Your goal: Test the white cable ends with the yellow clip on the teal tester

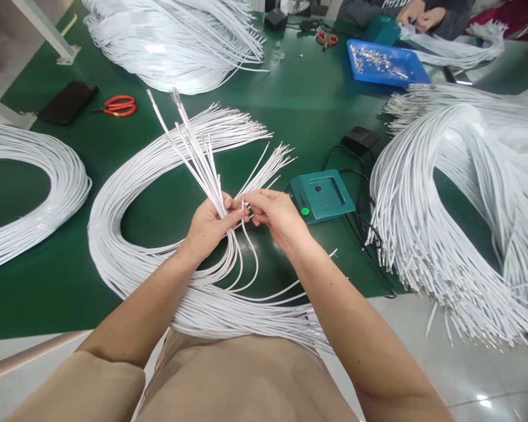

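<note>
Handling notes: we judge the fingertip work goes best with the left hand (209,225) firm but not crushing around the cable bundle (202,161), so the loose ends do not fan into the working fingers. The right hand (279,217) does best with a light pinch close to the single cable's (253,249) end, wrist low, slack left in the loop so nothing tugs. Small turns at the fingertips seem safer than pulls; a snagged neighbour could drag others out.

Grip state: our left hand is closed around the bundle, thumb across it. Our right fingers are narrowed to a pinch at the single cable; exact contact is partly hidden.

Position: the bundle rises up and leftward out of the left fist; its tails curve down below. The single cable's end lies between both hands' fingertips, its length looping beneath them, in front of the green device (330,196) and beside the large coil (110,223).
</note>
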Demonstrator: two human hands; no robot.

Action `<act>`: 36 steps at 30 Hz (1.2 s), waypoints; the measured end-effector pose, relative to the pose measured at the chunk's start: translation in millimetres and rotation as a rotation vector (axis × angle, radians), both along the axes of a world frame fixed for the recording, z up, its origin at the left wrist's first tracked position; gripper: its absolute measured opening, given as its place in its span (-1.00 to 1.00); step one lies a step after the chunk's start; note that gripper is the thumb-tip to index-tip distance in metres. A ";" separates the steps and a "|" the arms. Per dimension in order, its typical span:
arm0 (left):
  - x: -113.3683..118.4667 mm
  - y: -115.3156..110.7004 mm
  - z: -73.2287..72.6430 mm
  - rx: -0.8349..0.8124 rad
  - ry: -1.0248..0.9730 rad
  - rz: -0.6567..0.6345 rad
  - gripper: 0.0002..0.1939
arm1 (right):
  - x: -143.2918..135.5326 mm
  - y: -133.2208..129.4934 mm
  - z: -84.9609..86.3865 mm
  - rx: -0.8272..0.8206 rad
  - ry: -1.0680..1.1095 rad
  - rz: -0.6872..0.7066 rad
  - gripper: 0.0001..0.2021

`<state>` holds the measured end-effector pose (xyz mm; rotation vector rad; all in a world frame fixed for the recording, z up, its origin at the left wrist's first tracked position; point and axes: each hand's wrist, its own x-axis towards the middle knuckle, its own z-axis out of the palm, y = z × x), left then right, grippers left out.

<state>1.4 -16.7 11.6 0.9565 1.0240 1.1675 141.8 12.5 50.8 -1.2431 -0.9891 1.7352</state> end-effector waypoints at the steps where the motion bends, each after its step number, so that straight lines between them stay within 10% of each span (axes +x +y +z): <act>1: -0.1 -0.3 -0.1 0.012 0.024 -0.013 -0.64 | -0.7 2.0 0.8 -0.003 -0.006 -0.002 -0.85; 18: -2.9 -1.8 -6.6 0.040 0.166 -0.011 -0.71 | 11.3 -2.4 -10.2 -0.110 0.245 0.120 -0.68; 28: -2.7 1.7 -6.8 -0.050 -0.044 -0.047 -0.53 | 8.4 -8.7 -14.6 0.554 -0.638 0.017 -0.86; 33: -1.7 5.4 -4.3 -0.228 -0.194 -0.120 -0.57 | 16.7 -8.9 -27.1 1.199 -1.212 0.216 -0.71; 36: 0.1 7.7 -6.4 -0.207 -0.125 -0.086 -0.55 | 27.2 -2.0 -27.1 1.283 -1.306 0.317 -0.73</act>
